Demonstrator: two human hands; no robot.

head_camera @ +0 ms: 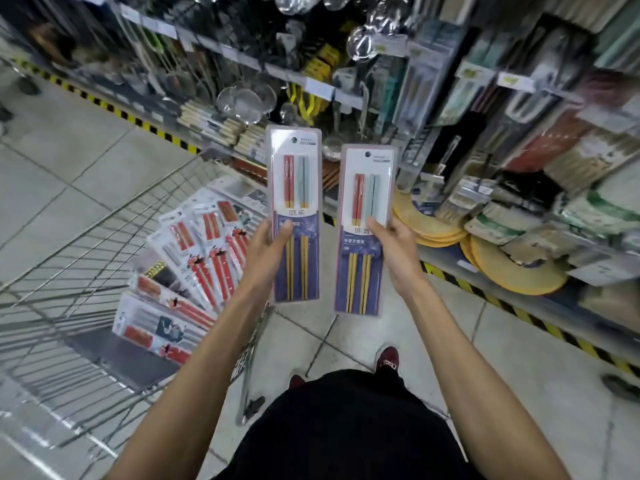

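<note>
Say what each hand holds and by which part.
Left hand grips the left chopstick pack at mid-length, thumb on front; right hand grips the right pack likewise.

Left hand (pixel 266 251) and right hand (pixel 394 251) raised side by side in a kitchenware aisle

The left hand grips a clear plastic blister pack of red and pale blue chopsticks (pixel 294 188), thumb across the front — the right hand holds a second, matching blister pack (pixel 367 202) just beside it, slightly lower. A wire shopping trolley (pixel 104 258) carries a fan of red chopstick packs (pixel 194 258); round yellow woven mats (pixel 519 271) lie on the low shelf (pixel 446 259).
</note>
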